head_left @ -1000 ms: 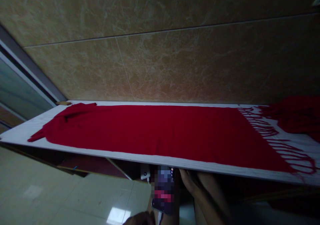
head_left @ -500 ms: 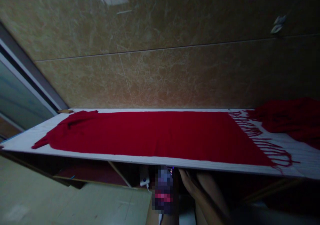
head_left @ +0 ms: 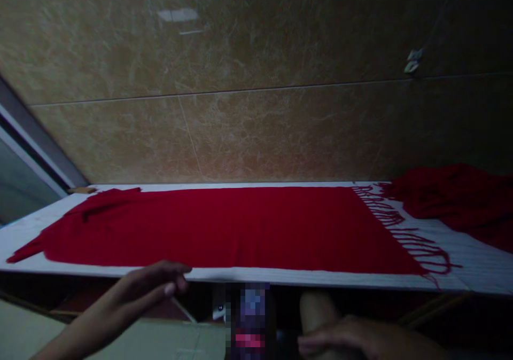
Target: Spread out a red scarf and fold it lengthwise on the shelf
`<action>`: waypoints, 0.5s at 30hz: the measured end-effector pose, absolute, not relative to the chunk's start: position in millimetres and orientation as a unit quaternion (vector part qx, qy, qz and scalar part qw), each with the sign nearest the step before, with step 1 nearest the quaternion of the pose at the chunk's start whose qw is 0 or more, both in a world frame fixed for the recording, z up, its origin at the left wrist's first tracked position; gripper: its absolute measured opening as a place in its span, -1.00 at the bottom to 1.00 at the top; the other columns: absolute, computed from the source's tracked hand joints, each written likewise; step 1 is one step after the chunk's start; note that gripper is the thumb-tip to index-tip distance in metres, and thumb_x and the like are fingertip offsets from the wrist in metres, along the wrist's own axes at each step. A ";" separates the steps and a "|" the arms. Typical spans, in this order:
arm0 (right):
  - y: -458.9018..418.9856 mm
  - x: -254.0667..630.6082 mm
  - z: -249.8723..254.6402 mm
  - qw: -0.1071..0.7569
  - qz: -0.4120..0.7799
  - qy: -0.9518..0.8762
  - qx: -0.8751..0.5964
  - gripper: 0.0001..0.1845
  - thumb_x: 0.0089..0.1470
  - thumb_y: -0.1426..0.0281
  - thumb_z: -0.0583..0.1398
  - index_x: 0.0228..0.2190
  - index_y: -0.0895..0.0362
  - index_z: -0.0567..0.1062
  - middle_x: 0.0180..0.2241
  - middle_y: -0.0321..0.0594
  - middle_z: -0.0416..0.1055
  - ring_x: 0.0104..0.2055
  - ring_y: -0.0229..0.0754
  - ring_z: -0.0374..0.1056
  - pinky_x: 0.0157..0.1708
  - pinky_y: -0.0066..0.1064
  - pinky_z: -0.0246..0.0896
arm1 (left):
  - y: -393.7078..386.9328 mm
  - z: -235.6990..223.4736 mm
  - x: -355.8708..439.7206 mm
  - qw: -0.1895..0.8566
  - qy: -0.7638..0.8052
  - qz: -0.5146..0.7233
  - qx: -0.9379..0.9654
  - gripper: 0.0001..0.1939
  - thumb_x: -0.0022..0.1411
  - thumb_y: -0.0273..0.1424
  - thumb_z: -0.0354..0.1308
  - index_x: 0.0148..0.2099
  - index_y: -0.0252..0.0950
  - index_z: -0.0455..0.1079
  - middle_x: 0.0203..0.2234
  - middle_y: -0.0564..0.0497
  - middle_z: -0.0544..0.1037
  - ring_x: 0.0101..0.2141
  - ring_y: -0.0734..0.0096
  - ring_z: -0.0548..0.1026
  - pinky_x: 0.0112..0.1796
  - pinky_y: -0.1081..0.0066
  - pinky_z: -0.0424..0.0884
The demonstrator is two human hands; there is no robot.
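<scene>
R hand (head_left: 340, 336) lowest, in front of bent leg (head_left: 318, 309), fingers out straight; underside hidden, can't tell if holding. L hand (head_left: 154, 288) w/ thumb slightly apart from fingers, nothing held, nr front edge of white counter (head_left: 280, 276); contact unclear. Red scarf (head_left: 240, 226) lengthwise on counter, mostly flat, L end rumpled, fringe (head_left: 395, 220) at R. 2nd red cloth (head_left: 452, 197) heaped past fringe. Tiled wall (head_left: 260, 130) behind.
</scene>
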State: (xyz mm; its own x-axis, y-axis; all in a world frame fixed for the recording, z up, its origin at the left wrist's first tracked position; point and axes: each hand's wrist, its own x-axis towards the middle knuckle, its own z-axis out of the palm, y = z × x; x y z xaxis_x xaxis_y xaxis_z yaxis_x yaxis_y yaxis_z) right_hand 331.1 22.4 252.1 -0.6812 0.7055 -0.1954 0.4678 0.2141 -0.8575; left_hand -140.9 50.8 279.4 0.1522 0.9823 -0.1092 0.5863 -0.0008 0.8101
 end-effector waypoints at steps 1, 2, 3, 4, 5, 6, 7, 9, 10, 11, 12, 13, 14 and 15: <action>30.6 343.7 267.1 0.115 0.513 -0.761 -0.380 -0.48 0.26 -0.01 0.22 0.18 -0.17 0.54 0.16 -0.17 0.51 0.21 0.09 0.43 0.23 -0.06 0.33 | 72.9 293.3 -133.3 0.359 0.582 0.280 0.674 -0.45 0.13 0.19 0.25 -0.07 -0.10 0.65 -0.18 -0.06 0.70 -0.10 0.04 0.62 -0.02 0.22 0.55; 42.3 355.6 278.3 0.148 0.519 -0.749 -0.384 -0.44 0.28 -0.03 0.19 0.21 -0.11 0.52 0.22 -0.12 0.45 0.29 0.10 0.34 0.30 -0.02 0.24 | 94.5 305.3 -124.8 0.340 0.568 0.309 0.683 -0.41 0.10 0.21 0.26 -0.08 -0.13 0.65 -0.23 -0.08 0.70 -0.16 0.06 0.63 -0.09 0.23 0.58; 57.3 366.7 285.3 0.204 0.519 -0.731 -0.394 -0.42 0.29 -0.05 0.18 0.21 -0.06 0.52 0.23 -0.07 0.44 0.31 0.11 0.32 0.31 0.01 0.21 | 115.1 314.8 -115.8 0.329 0.558 0.328 0.688 -0.37 0.08 0.23 0.25 -0.07 -0.16 0.65 -0.24 -0.10 0.70 -0.17 0.05 0.63 -0.14 0.24 0.59; 75.0 377.1 288.1 0.267 0.504 -0.713 -0.408 -0.39 0.29 -0.08 0.16 0.19 -0.01 0.54 0.21 -0.01 0.46 0.29 0.12 0.34 0.31 0.05 0.21 | 134.7 321.2 -106.8 0.318 0.550 0.342 0.692 -0.32 0.06 0.26 0.25 -0.07 -0.18 0.65 -0.23 -0.12 0.70 -0.18 0.04 0.64 -0.18 0.23 0.60; 94.8 386.8 287.1 0.329 0.475 -0.697 -0.425 -0.35 0.27 -0.12 0.15 0.16 0.03 0.56 0.18 0.03 0.48 0.25 0.14 0.39 0.30 0.08 0.22 | 153.3 324.5 -98.1 0.305 0.544 0.354 0.697 -0.28 0.03 0.30 0.24 -0.07 -0.20 0.64 -0.21 -0.14 0.71 -0.17 0.02 0.64 -0.17 0.22 0.60; 116.1 395.9 283.2 0.373 0.438 -0.684 -0.449 -0.32 0.25 -0.16 0.15 0.12 0.05 0.58 0.15 0.06 0.50 0.20 0.14 0.43 0.29 0.10 0.22 | 171.1 324.7 -89.9 0.293 0.540 0.356 0.704 -0.24 0.01 0.32 0.24 -0.07 -0.22 0.64 -0.17 -0.16 0.71 -0.13 0.00 0.64 -0.13 0.19 0.60; 138.0 404.4 277.2 0.401 0.387 -0.678 -0.479 -0.31 0.22 -0.17 0.16 0.09 0.06 0.60 0.15 0.06 0.50 0.21 0.14 0.42 0.30 0.10 0.20 | 188.6 322.2 -82.1 0.281 0.536 0.352 0.714 -0.22 0.00 0.34 0.22 -0.07 -0.23 0.64 -0.13 -0.17 0.71 -0.09 -0.02 0.63 -0.07 0.17 0.58; 180.2 419.1 262.2 0.417 0.255 -0.683 -0.542 -0.30 0.17 -0.19 0.18 0.05 0.06 0.61 0.18 0.02 0.49 0.28 0.12 0.35 0.37 0.09 0.09 | 223.3 311.4 -67.4 0.253 0.528 0.331 0.740 -0.18 0.01 0.37 0.17 -0.04 -0.23 0.63 -0.05 -0.18 0.69 -0.01 -0.04 0.61 0.06 0.11 0.52; 199.0 424.7 254.7 0.415 0.187 -0.684 -0.570 -0.31 0.20 -0.18 0.15 0.05 0.07 0.61 0.19 0.01 0.47 0.30 0.12 0.32 0.39 0.09 0.05 | 240.8 304.0 -60.3 0.237 0.523 0.317 0.755 -0.16 0.03 0.38 0.13 -0.01 -0.23 0.62 -0.02 -0.18 0.68 0.02 -0.04 0.60 0.10 0.10 0.49; 215.4 428.7 247.9 0.390 0.134 -0.687 -0.598 -0.35 0.25 -0.12 0.11 0.08 0.08 0.59 0.23 0.02 0.43 0.34 0.11 0.27 0.41 0.09 0.01 | 258.1 295.8 -53.2 0.217 0.520 0.302 0.769 -0.13 0.06 0.39 0.07 0.02 -0.23 0.61 0.01 -0.19 0.67 0.05 -0.05 0.59 0.13 0.09 0.46; 229.0 431.1 242.2 0.354 0.093 -0.685 -0.630 -0.37 0.28 -0.05 0.10 0.11 0.11 0.57 0.27 0.04 0.38 0.37 0.11 0.23 0.41 0.09 -0.01 | 274.7 287.3 -46.2 0.194 0.522 0.287 0.780 -0.11 0.09 0.39 0.01 0.05 -0.24 0.60 0.05 -0.21 0.65 0.07 -0.05 0.58 0.15 0.08 0.44; 239.7 431.9 237.6 0.311 0.063 -0.680 -0.661 -0.39 0.30 0.02 0.09 0.16 0.14 0.53 0.31 0.06 0.32 0.40 0.13 0.17 0.41 0.11 -0.03 | 290.3 278.8 -39.4 0.167 0.530 0.267 0.788 -0.09 0.12 0.38 -0.05 0.09 -0.24 0.59 0.11 -0.23 0.61 0.12 -0.07 0.55 0.18 0.06 0.41; 247.5 431.4 234.2 0.266 0.044 -0.675 -0.686 -0.39 0.31 0.06 0.08 0.21 0.14 0.49 0.35 0.05 0.26 0.43 0.15 0.11 0.41 0.14 -0.05 | 304.1 270.4 -32.9 0.136 0.544 0.241 0.792 -0.10 0.16 0.36 -0.10 0.12 -0.23 0.58 0.17 -0.23 0.56 0.18 -0.11 0.49 0.21 0.02 0.36; 252.8 430.2 231.8 0.228 0.031 -0.672 -0.704 -0.39 0.33 0.07 0.06 0.25 0.10 0.44 0.39 0.00 0.20 0.45 0.18 0.05 0.40 0.19 -0.06 | 315.8 262.3 -26.8 0.105 0.561 0.210 0.794 -0.13 0.21 0.32 -0.13 0.17 -0.20 0.56 0.25 -0.22 0.50 0.26 -0.16 0.41 0.24 -0.06 0.30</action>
